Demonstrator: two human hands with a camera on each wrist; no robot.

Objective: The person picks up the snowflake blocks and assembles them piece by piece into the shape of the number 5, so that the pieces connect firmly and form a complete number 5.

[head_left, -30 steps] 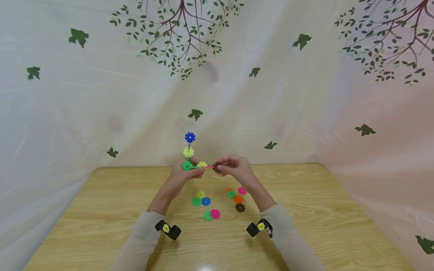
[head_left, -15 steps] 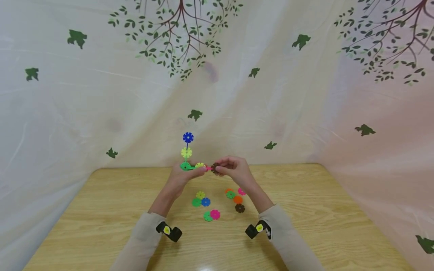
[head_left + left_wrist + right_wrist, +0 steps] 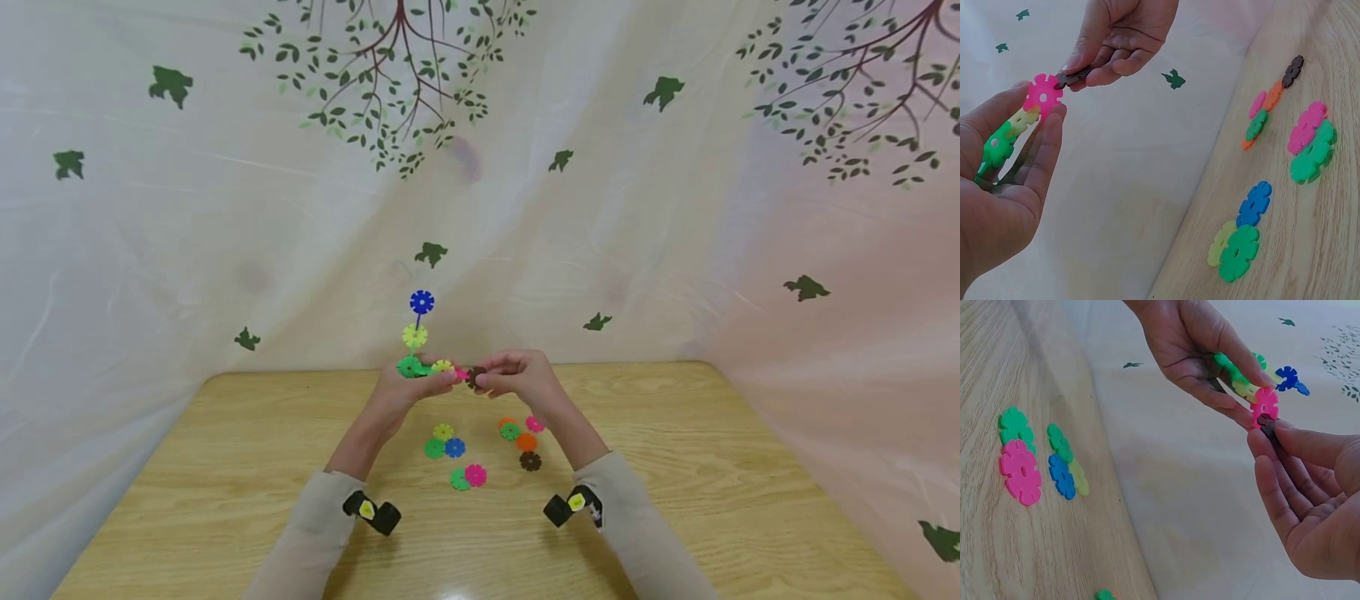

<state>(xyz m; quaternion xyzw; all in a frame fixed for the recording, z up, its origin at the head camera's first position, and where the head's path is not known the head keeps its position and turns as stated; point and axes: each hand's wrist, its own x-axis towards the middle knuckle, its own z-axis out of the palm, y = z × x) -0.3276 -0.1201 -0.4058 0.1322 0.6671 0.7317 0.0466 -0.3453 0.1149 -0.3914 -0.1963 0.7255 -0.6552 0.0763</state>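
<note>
My left hand (image 3: 401, 400) holds a chain of slotted plastic snowflake discs above the table's far side. From a green disc (image 3: 409, 367), a yellow disc (image 3: 415, 336) and a blue disc (image 3: 422, 302) rise upward. Another arm runs rightward through a second yellow disc (image 3: 442, 367) to a pink disc (image 3: 1043, 97), pinched at its edges by the left thumb and fingers. My right hand (image 3: 528, 383) pinches a dark brown disc (image 3: 1074, 77) between thumb and fingers. Its edge meets the pink disc's rim, turned crosswise to it in the right wrist view.
On the wooden table (image 3: 225, 483) lie loose discs in small groups: green (image 3: 435, 448), blue (image 3: 455, 447) and yellow; pink (image 3: 476, 475) over green; and orange (image 3: 527, 442), brown (image 3: 530, 461), green and pink to the right. A printed curtain (image 3: 525, 250) hangs behind.
The brown disc has shifted slightly left and down with the right hand, close against the left fingertips. The held pink disc has turned and the chain has tilted a little. Loose discs stay put.
</note>
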